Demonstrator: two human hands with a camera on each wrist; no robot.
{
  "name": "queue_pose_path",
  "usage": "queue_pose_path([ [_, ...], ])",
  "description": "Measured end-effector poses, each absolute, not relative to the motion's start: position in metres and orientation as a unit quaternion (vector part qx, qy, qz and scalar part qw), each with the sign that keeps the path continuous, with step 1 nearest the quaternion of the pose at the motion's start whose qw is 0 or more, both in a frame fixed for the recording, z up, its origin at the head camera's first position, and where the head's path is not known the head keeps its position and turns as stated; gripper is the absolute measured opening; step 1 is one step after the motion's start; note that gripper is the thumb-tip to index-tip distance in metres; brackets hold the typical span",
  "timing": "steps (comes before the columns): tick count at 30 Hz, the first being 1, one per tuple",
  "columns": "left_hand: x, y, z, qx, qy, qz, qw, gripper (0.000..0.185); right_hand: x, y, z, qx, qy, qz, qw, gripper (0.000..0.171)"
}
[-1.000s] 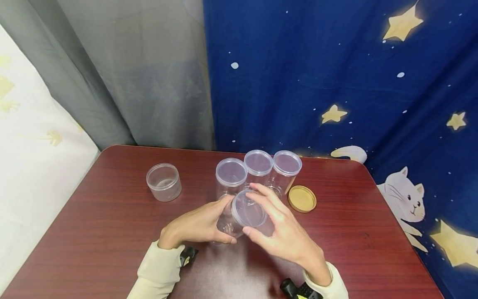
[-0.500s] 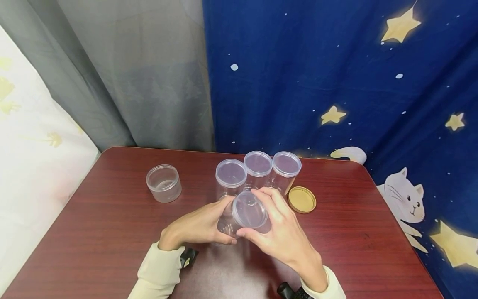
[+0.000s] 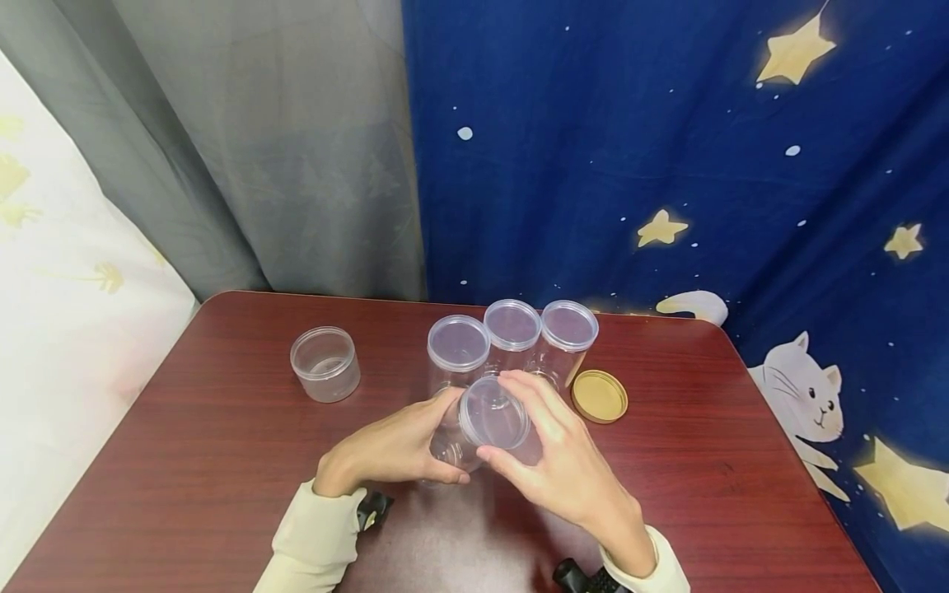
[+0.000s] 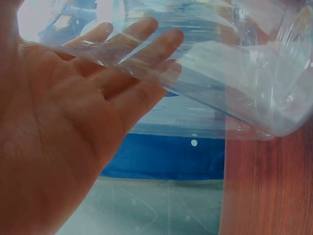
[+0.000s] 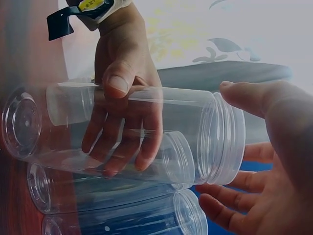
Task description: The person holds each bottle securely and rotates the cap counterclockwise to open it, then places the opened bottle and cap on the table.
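A clear jar (image 3: 463,432) is held up off the tabletop (image 3: 185,461), tipped over toward the person. The left hand (image 3: 396,449) is wrapped round the jar's body, with the thumb on top and the fingers curled underneath, as is seen best from the right wrist. The right hand (image 3: 563,465) is curled round the clear lid (image 3: 494,412), with the fingertips spread about its edge. The lid sits on the jar's mouth. Whether it is screwed down tight cannot be told.

The step in hand looks like the turning of the lid on the jar. For the next move, the jar would need to be kept steady by the left hand while the lid is twisted by the right. The lid would have to be kept flat on the mouth, so that it does not go on crooked.

Just behind the hands, three tall clear jars (image 3: 511,329) with lids on are stood close together in a row. A gold lid (image 3: 599,395) is laid flat near them, to the right. A short clear tub (image 3: 324,362) is stood well apart, to the left. A blue cloth with stars and a white cat (image 3: 804,387) is hung behind the tabletop.
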State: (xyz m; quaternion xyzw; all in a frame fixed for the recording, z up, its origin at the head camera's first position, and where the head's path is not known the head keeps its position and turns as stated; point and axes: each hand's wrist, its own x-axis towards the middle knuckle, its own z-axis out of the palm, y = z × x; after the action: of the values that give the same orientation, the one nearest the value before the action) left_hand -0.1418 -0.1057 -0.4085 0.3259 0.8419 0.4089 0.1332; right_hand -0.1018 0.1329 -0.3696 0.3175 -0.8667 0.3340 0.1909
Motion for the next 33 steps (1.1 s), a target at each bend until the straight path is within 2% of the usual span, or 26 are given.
queue_pose_path([
  [10, -0.141, -0.106, -0.407, 0.324, 0.844, 0.405, 0.136, 0.084, -0.102, 0.136, -0.368, 0.332, -0.855, 0.363, 0.161, 0.068],
  [23, -0.141, -0.116, -0.403, 0.311, 0.848, 0.404, 0.143, 0.081, -0.104, 0.141, -0.365, 0.323, -0.851, 0.376, 0.173, 0.068],
  [33, -0.142, -0.137, -0.396, 0.295, 0.855, 0.407, 0.124, 0.083, -0.111, 0.152, -0.362, 0.286, -0.859, 0.377, 0.194, 0.072],
])
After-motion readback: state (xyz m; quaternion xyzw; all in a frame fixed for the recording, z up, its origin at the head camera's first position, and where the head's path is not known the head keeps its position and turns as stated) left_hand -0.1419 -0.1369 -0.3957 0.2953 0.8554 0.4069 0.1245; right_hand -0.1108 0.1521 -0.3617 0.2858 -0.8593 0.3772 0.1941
